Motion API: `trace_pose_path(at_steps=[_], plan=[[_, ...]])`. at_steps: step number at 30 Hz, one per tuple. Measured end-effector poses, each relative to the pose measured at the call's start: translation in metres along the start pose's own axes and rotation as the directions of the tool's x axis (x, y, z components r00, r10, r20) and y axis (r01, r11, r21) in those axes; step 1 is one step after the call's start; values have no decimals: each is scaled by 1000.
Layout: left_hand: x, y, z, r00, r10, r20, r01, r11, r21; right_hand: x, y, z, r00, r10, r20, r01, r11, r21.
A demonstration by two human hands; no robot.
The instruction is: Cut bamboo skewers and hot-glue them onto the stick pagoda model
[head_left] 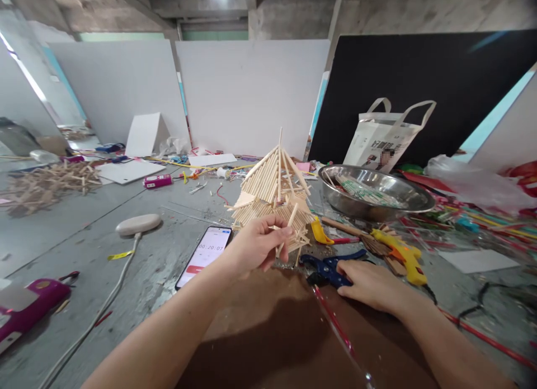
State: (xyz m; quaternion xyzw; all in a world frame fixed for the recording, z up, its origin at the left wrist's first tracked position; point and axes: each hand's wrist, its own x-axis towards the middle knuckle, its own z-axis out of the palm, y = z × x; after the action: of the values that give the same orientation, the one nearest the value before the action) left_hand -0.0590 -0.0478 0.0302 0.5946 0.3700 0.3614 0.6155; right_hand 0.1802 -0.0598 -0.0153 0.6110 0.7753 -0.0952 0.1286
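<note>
Stick [294, 213]: short, pale wood, pinched in the fingers of the left hand [259, 247]; long axis steep, upper end pointing up and leaning right, lower end showing just below the fingertips.
Left fingers: drawn narrow, thumb against curled fingers, the stick between them.
Stick model [260, 179]: just beyond the left fingers, its pointed roof upright, a thin spire at the top.
Right hand [373, 283]: fingers over a handle of the blue hand tool [329, 270], thumb on the near side; how tightly they close, I cannot tell.
Blue hand tool: under and left of the right fingers, long axis roughly crosswise, handles spread to the right.
Clear-and-red rod [335, 323]: below the right fingers, slanting down to the right.
Phone [204, 256]: left of the left fingers, face up, tilted.
Glue gun [413, 262]: yellow, beyond and right of the right fingers.
Metal basin [363, 209]: farther beyond the right fingers.
</note>
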Motion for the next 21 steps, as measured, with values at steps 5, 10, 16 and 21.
trace_pose_path(at_steps=[5,10,16,21], plan=[[8,1,-14,968,117,-221,-101,992,80,3,2,6,999,-18,-33,17,999,-37],[20,-8,-16,959,95,-266,-83,995,54,4,4,4,999,-18,-31,19,1000,25],[27,-11,-18,943,87,-322,-79,996,38,1,7,-3,996,-51,-79,63,985,161],[30,-14,-20,947,93,-308,-87,996,33,-1,5,-12,989,-51,-141,80,975,205]])
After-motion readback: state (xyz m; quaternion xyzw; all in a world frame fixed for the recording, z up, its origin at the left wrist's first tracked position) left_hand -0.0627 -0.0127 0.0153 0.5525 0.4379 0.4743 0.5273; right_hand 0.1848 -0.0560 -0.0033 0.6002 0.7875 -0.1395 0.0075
